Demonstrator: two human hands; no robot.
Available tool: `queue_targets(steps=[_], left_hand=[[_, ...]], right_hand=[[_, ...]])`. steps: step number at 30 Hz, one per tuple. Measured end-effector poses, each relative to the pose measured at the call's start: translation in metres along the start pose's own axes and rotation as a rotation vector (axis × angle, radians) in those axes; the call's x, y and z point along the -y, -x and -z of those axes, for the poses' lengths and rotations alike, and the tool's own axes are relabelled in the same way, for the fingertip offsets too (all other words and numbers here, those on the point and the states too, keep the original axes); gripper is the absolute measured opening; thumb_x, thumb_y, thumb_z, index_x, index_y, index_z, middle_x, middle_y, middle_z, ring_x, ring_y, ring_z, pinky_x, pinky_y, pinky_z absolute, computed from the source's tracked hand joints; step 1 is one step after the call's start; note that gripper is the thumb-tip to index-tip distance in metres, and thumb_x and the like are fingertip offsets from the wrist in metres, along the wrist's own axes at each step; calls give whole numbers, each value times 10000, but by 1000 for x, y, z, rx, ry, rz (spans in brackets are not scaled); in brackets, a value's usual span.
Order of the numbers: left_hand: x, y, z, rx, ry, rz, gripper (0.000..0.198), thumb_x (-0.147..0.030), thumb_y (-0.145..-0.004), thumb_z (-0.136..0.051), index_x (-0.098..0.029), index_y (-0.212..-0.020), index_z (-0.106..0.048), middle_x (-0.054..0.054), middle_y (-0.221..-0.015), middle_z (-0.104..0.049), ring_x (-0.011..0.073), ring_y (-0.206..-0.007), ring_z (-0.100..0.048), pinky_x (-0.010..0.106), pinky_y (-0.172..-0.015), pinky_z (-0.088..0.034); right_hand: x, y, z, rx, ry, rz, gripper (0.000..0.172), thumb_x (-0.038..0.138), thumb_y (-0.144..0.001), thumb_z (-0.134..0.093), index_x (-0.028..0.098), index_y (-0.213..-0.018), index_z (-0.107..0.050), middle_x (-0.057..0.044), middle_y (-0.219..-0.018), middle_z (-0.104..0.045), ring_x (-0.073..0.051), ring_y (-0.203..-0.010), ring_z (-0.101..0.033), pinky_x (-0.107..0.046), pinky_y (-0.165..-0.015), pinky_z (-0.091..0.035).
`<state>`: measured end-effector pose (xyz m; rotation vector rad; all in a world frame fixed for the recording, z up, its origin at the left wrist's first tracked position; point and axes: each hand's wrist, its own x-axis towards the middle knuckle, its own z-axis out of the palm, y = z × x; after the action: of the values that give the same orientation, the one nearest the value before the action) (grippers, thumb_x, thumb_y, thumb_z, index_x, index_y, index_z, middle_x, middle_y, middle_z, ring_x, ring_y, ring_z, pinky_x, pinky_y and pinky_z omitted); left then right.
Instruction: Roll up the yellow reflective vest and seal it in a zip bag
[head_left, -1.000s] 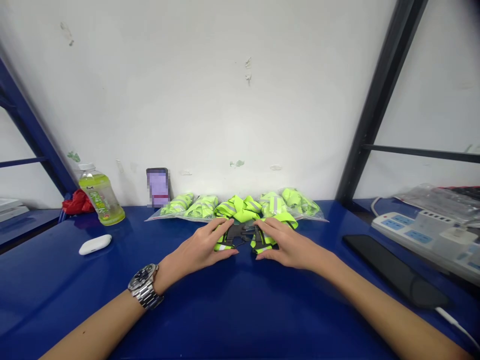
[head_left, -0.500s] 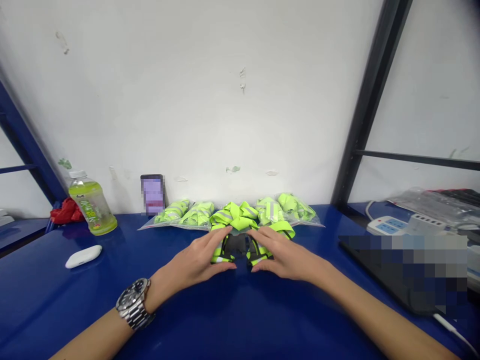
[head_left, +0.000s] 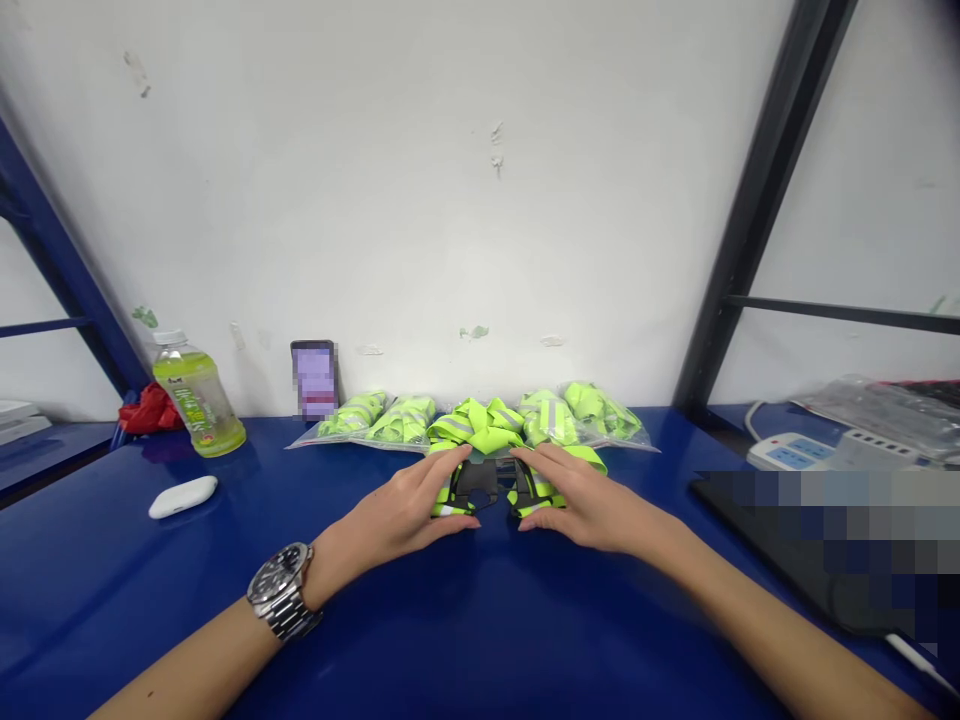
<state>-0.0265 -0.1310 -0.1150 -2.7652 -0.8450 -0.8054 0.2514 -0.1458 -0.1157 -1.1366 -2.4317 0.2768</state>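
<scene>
A folded neon-yellow reflective strap bundle with black buckles (head_left: 487,482) lies on the blue table (head_left: 465,620), just in front of me. My left hand (head_left: 409,510) cups its left side, thumb below and fingers on top. My right hand (head_left: 581,500) cups its right side the same way. Both hands press the bundle together from the two sides. A steel watch (head_left: 283,590) is on my left wrist.
Several clear bags of the same yellow straps (head_left: 397,418) line the wall behind the bundle. A green drink bottle (head_left: 196,395), red cloth (head_left: 150,410), propped phone (head_left: 315,378) and white earbud case (head_left: 184,495) stand left. A power strip (head_left: 810,450) and dark flat device lie right.
My hands stay on the strap bundle with hardly any shift. Only the head camera has wobbled a little.
</scene>
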Motion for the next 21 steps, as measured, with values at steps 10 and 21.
queue_targets(steps=[10,21], left_hand=[[-12,-11,-11,-28,-71,-57,708,-383,-887,-581,-141,-1442,-213,214,-1321,-497,294,-1213,-521,438,-968,-490],[-89,-22,-27,-22,782,602,394,-481,-955,-377,-155,-993,-595,65,-899,-638,176,-829,-578,297,-755,-466]], right_hand=[[8,-11,-14,-46,56,58,754,374,-857,-601,190,-1484,-226,-188,-1273,-522,-305,-1153,-539,-438,-930,-467],[2,-20,7,-150,-626,-120,511,430,-725,-731,169,-1142,-592,-52,-999,-664,-224,-887,-620,-326,-775,-501]])
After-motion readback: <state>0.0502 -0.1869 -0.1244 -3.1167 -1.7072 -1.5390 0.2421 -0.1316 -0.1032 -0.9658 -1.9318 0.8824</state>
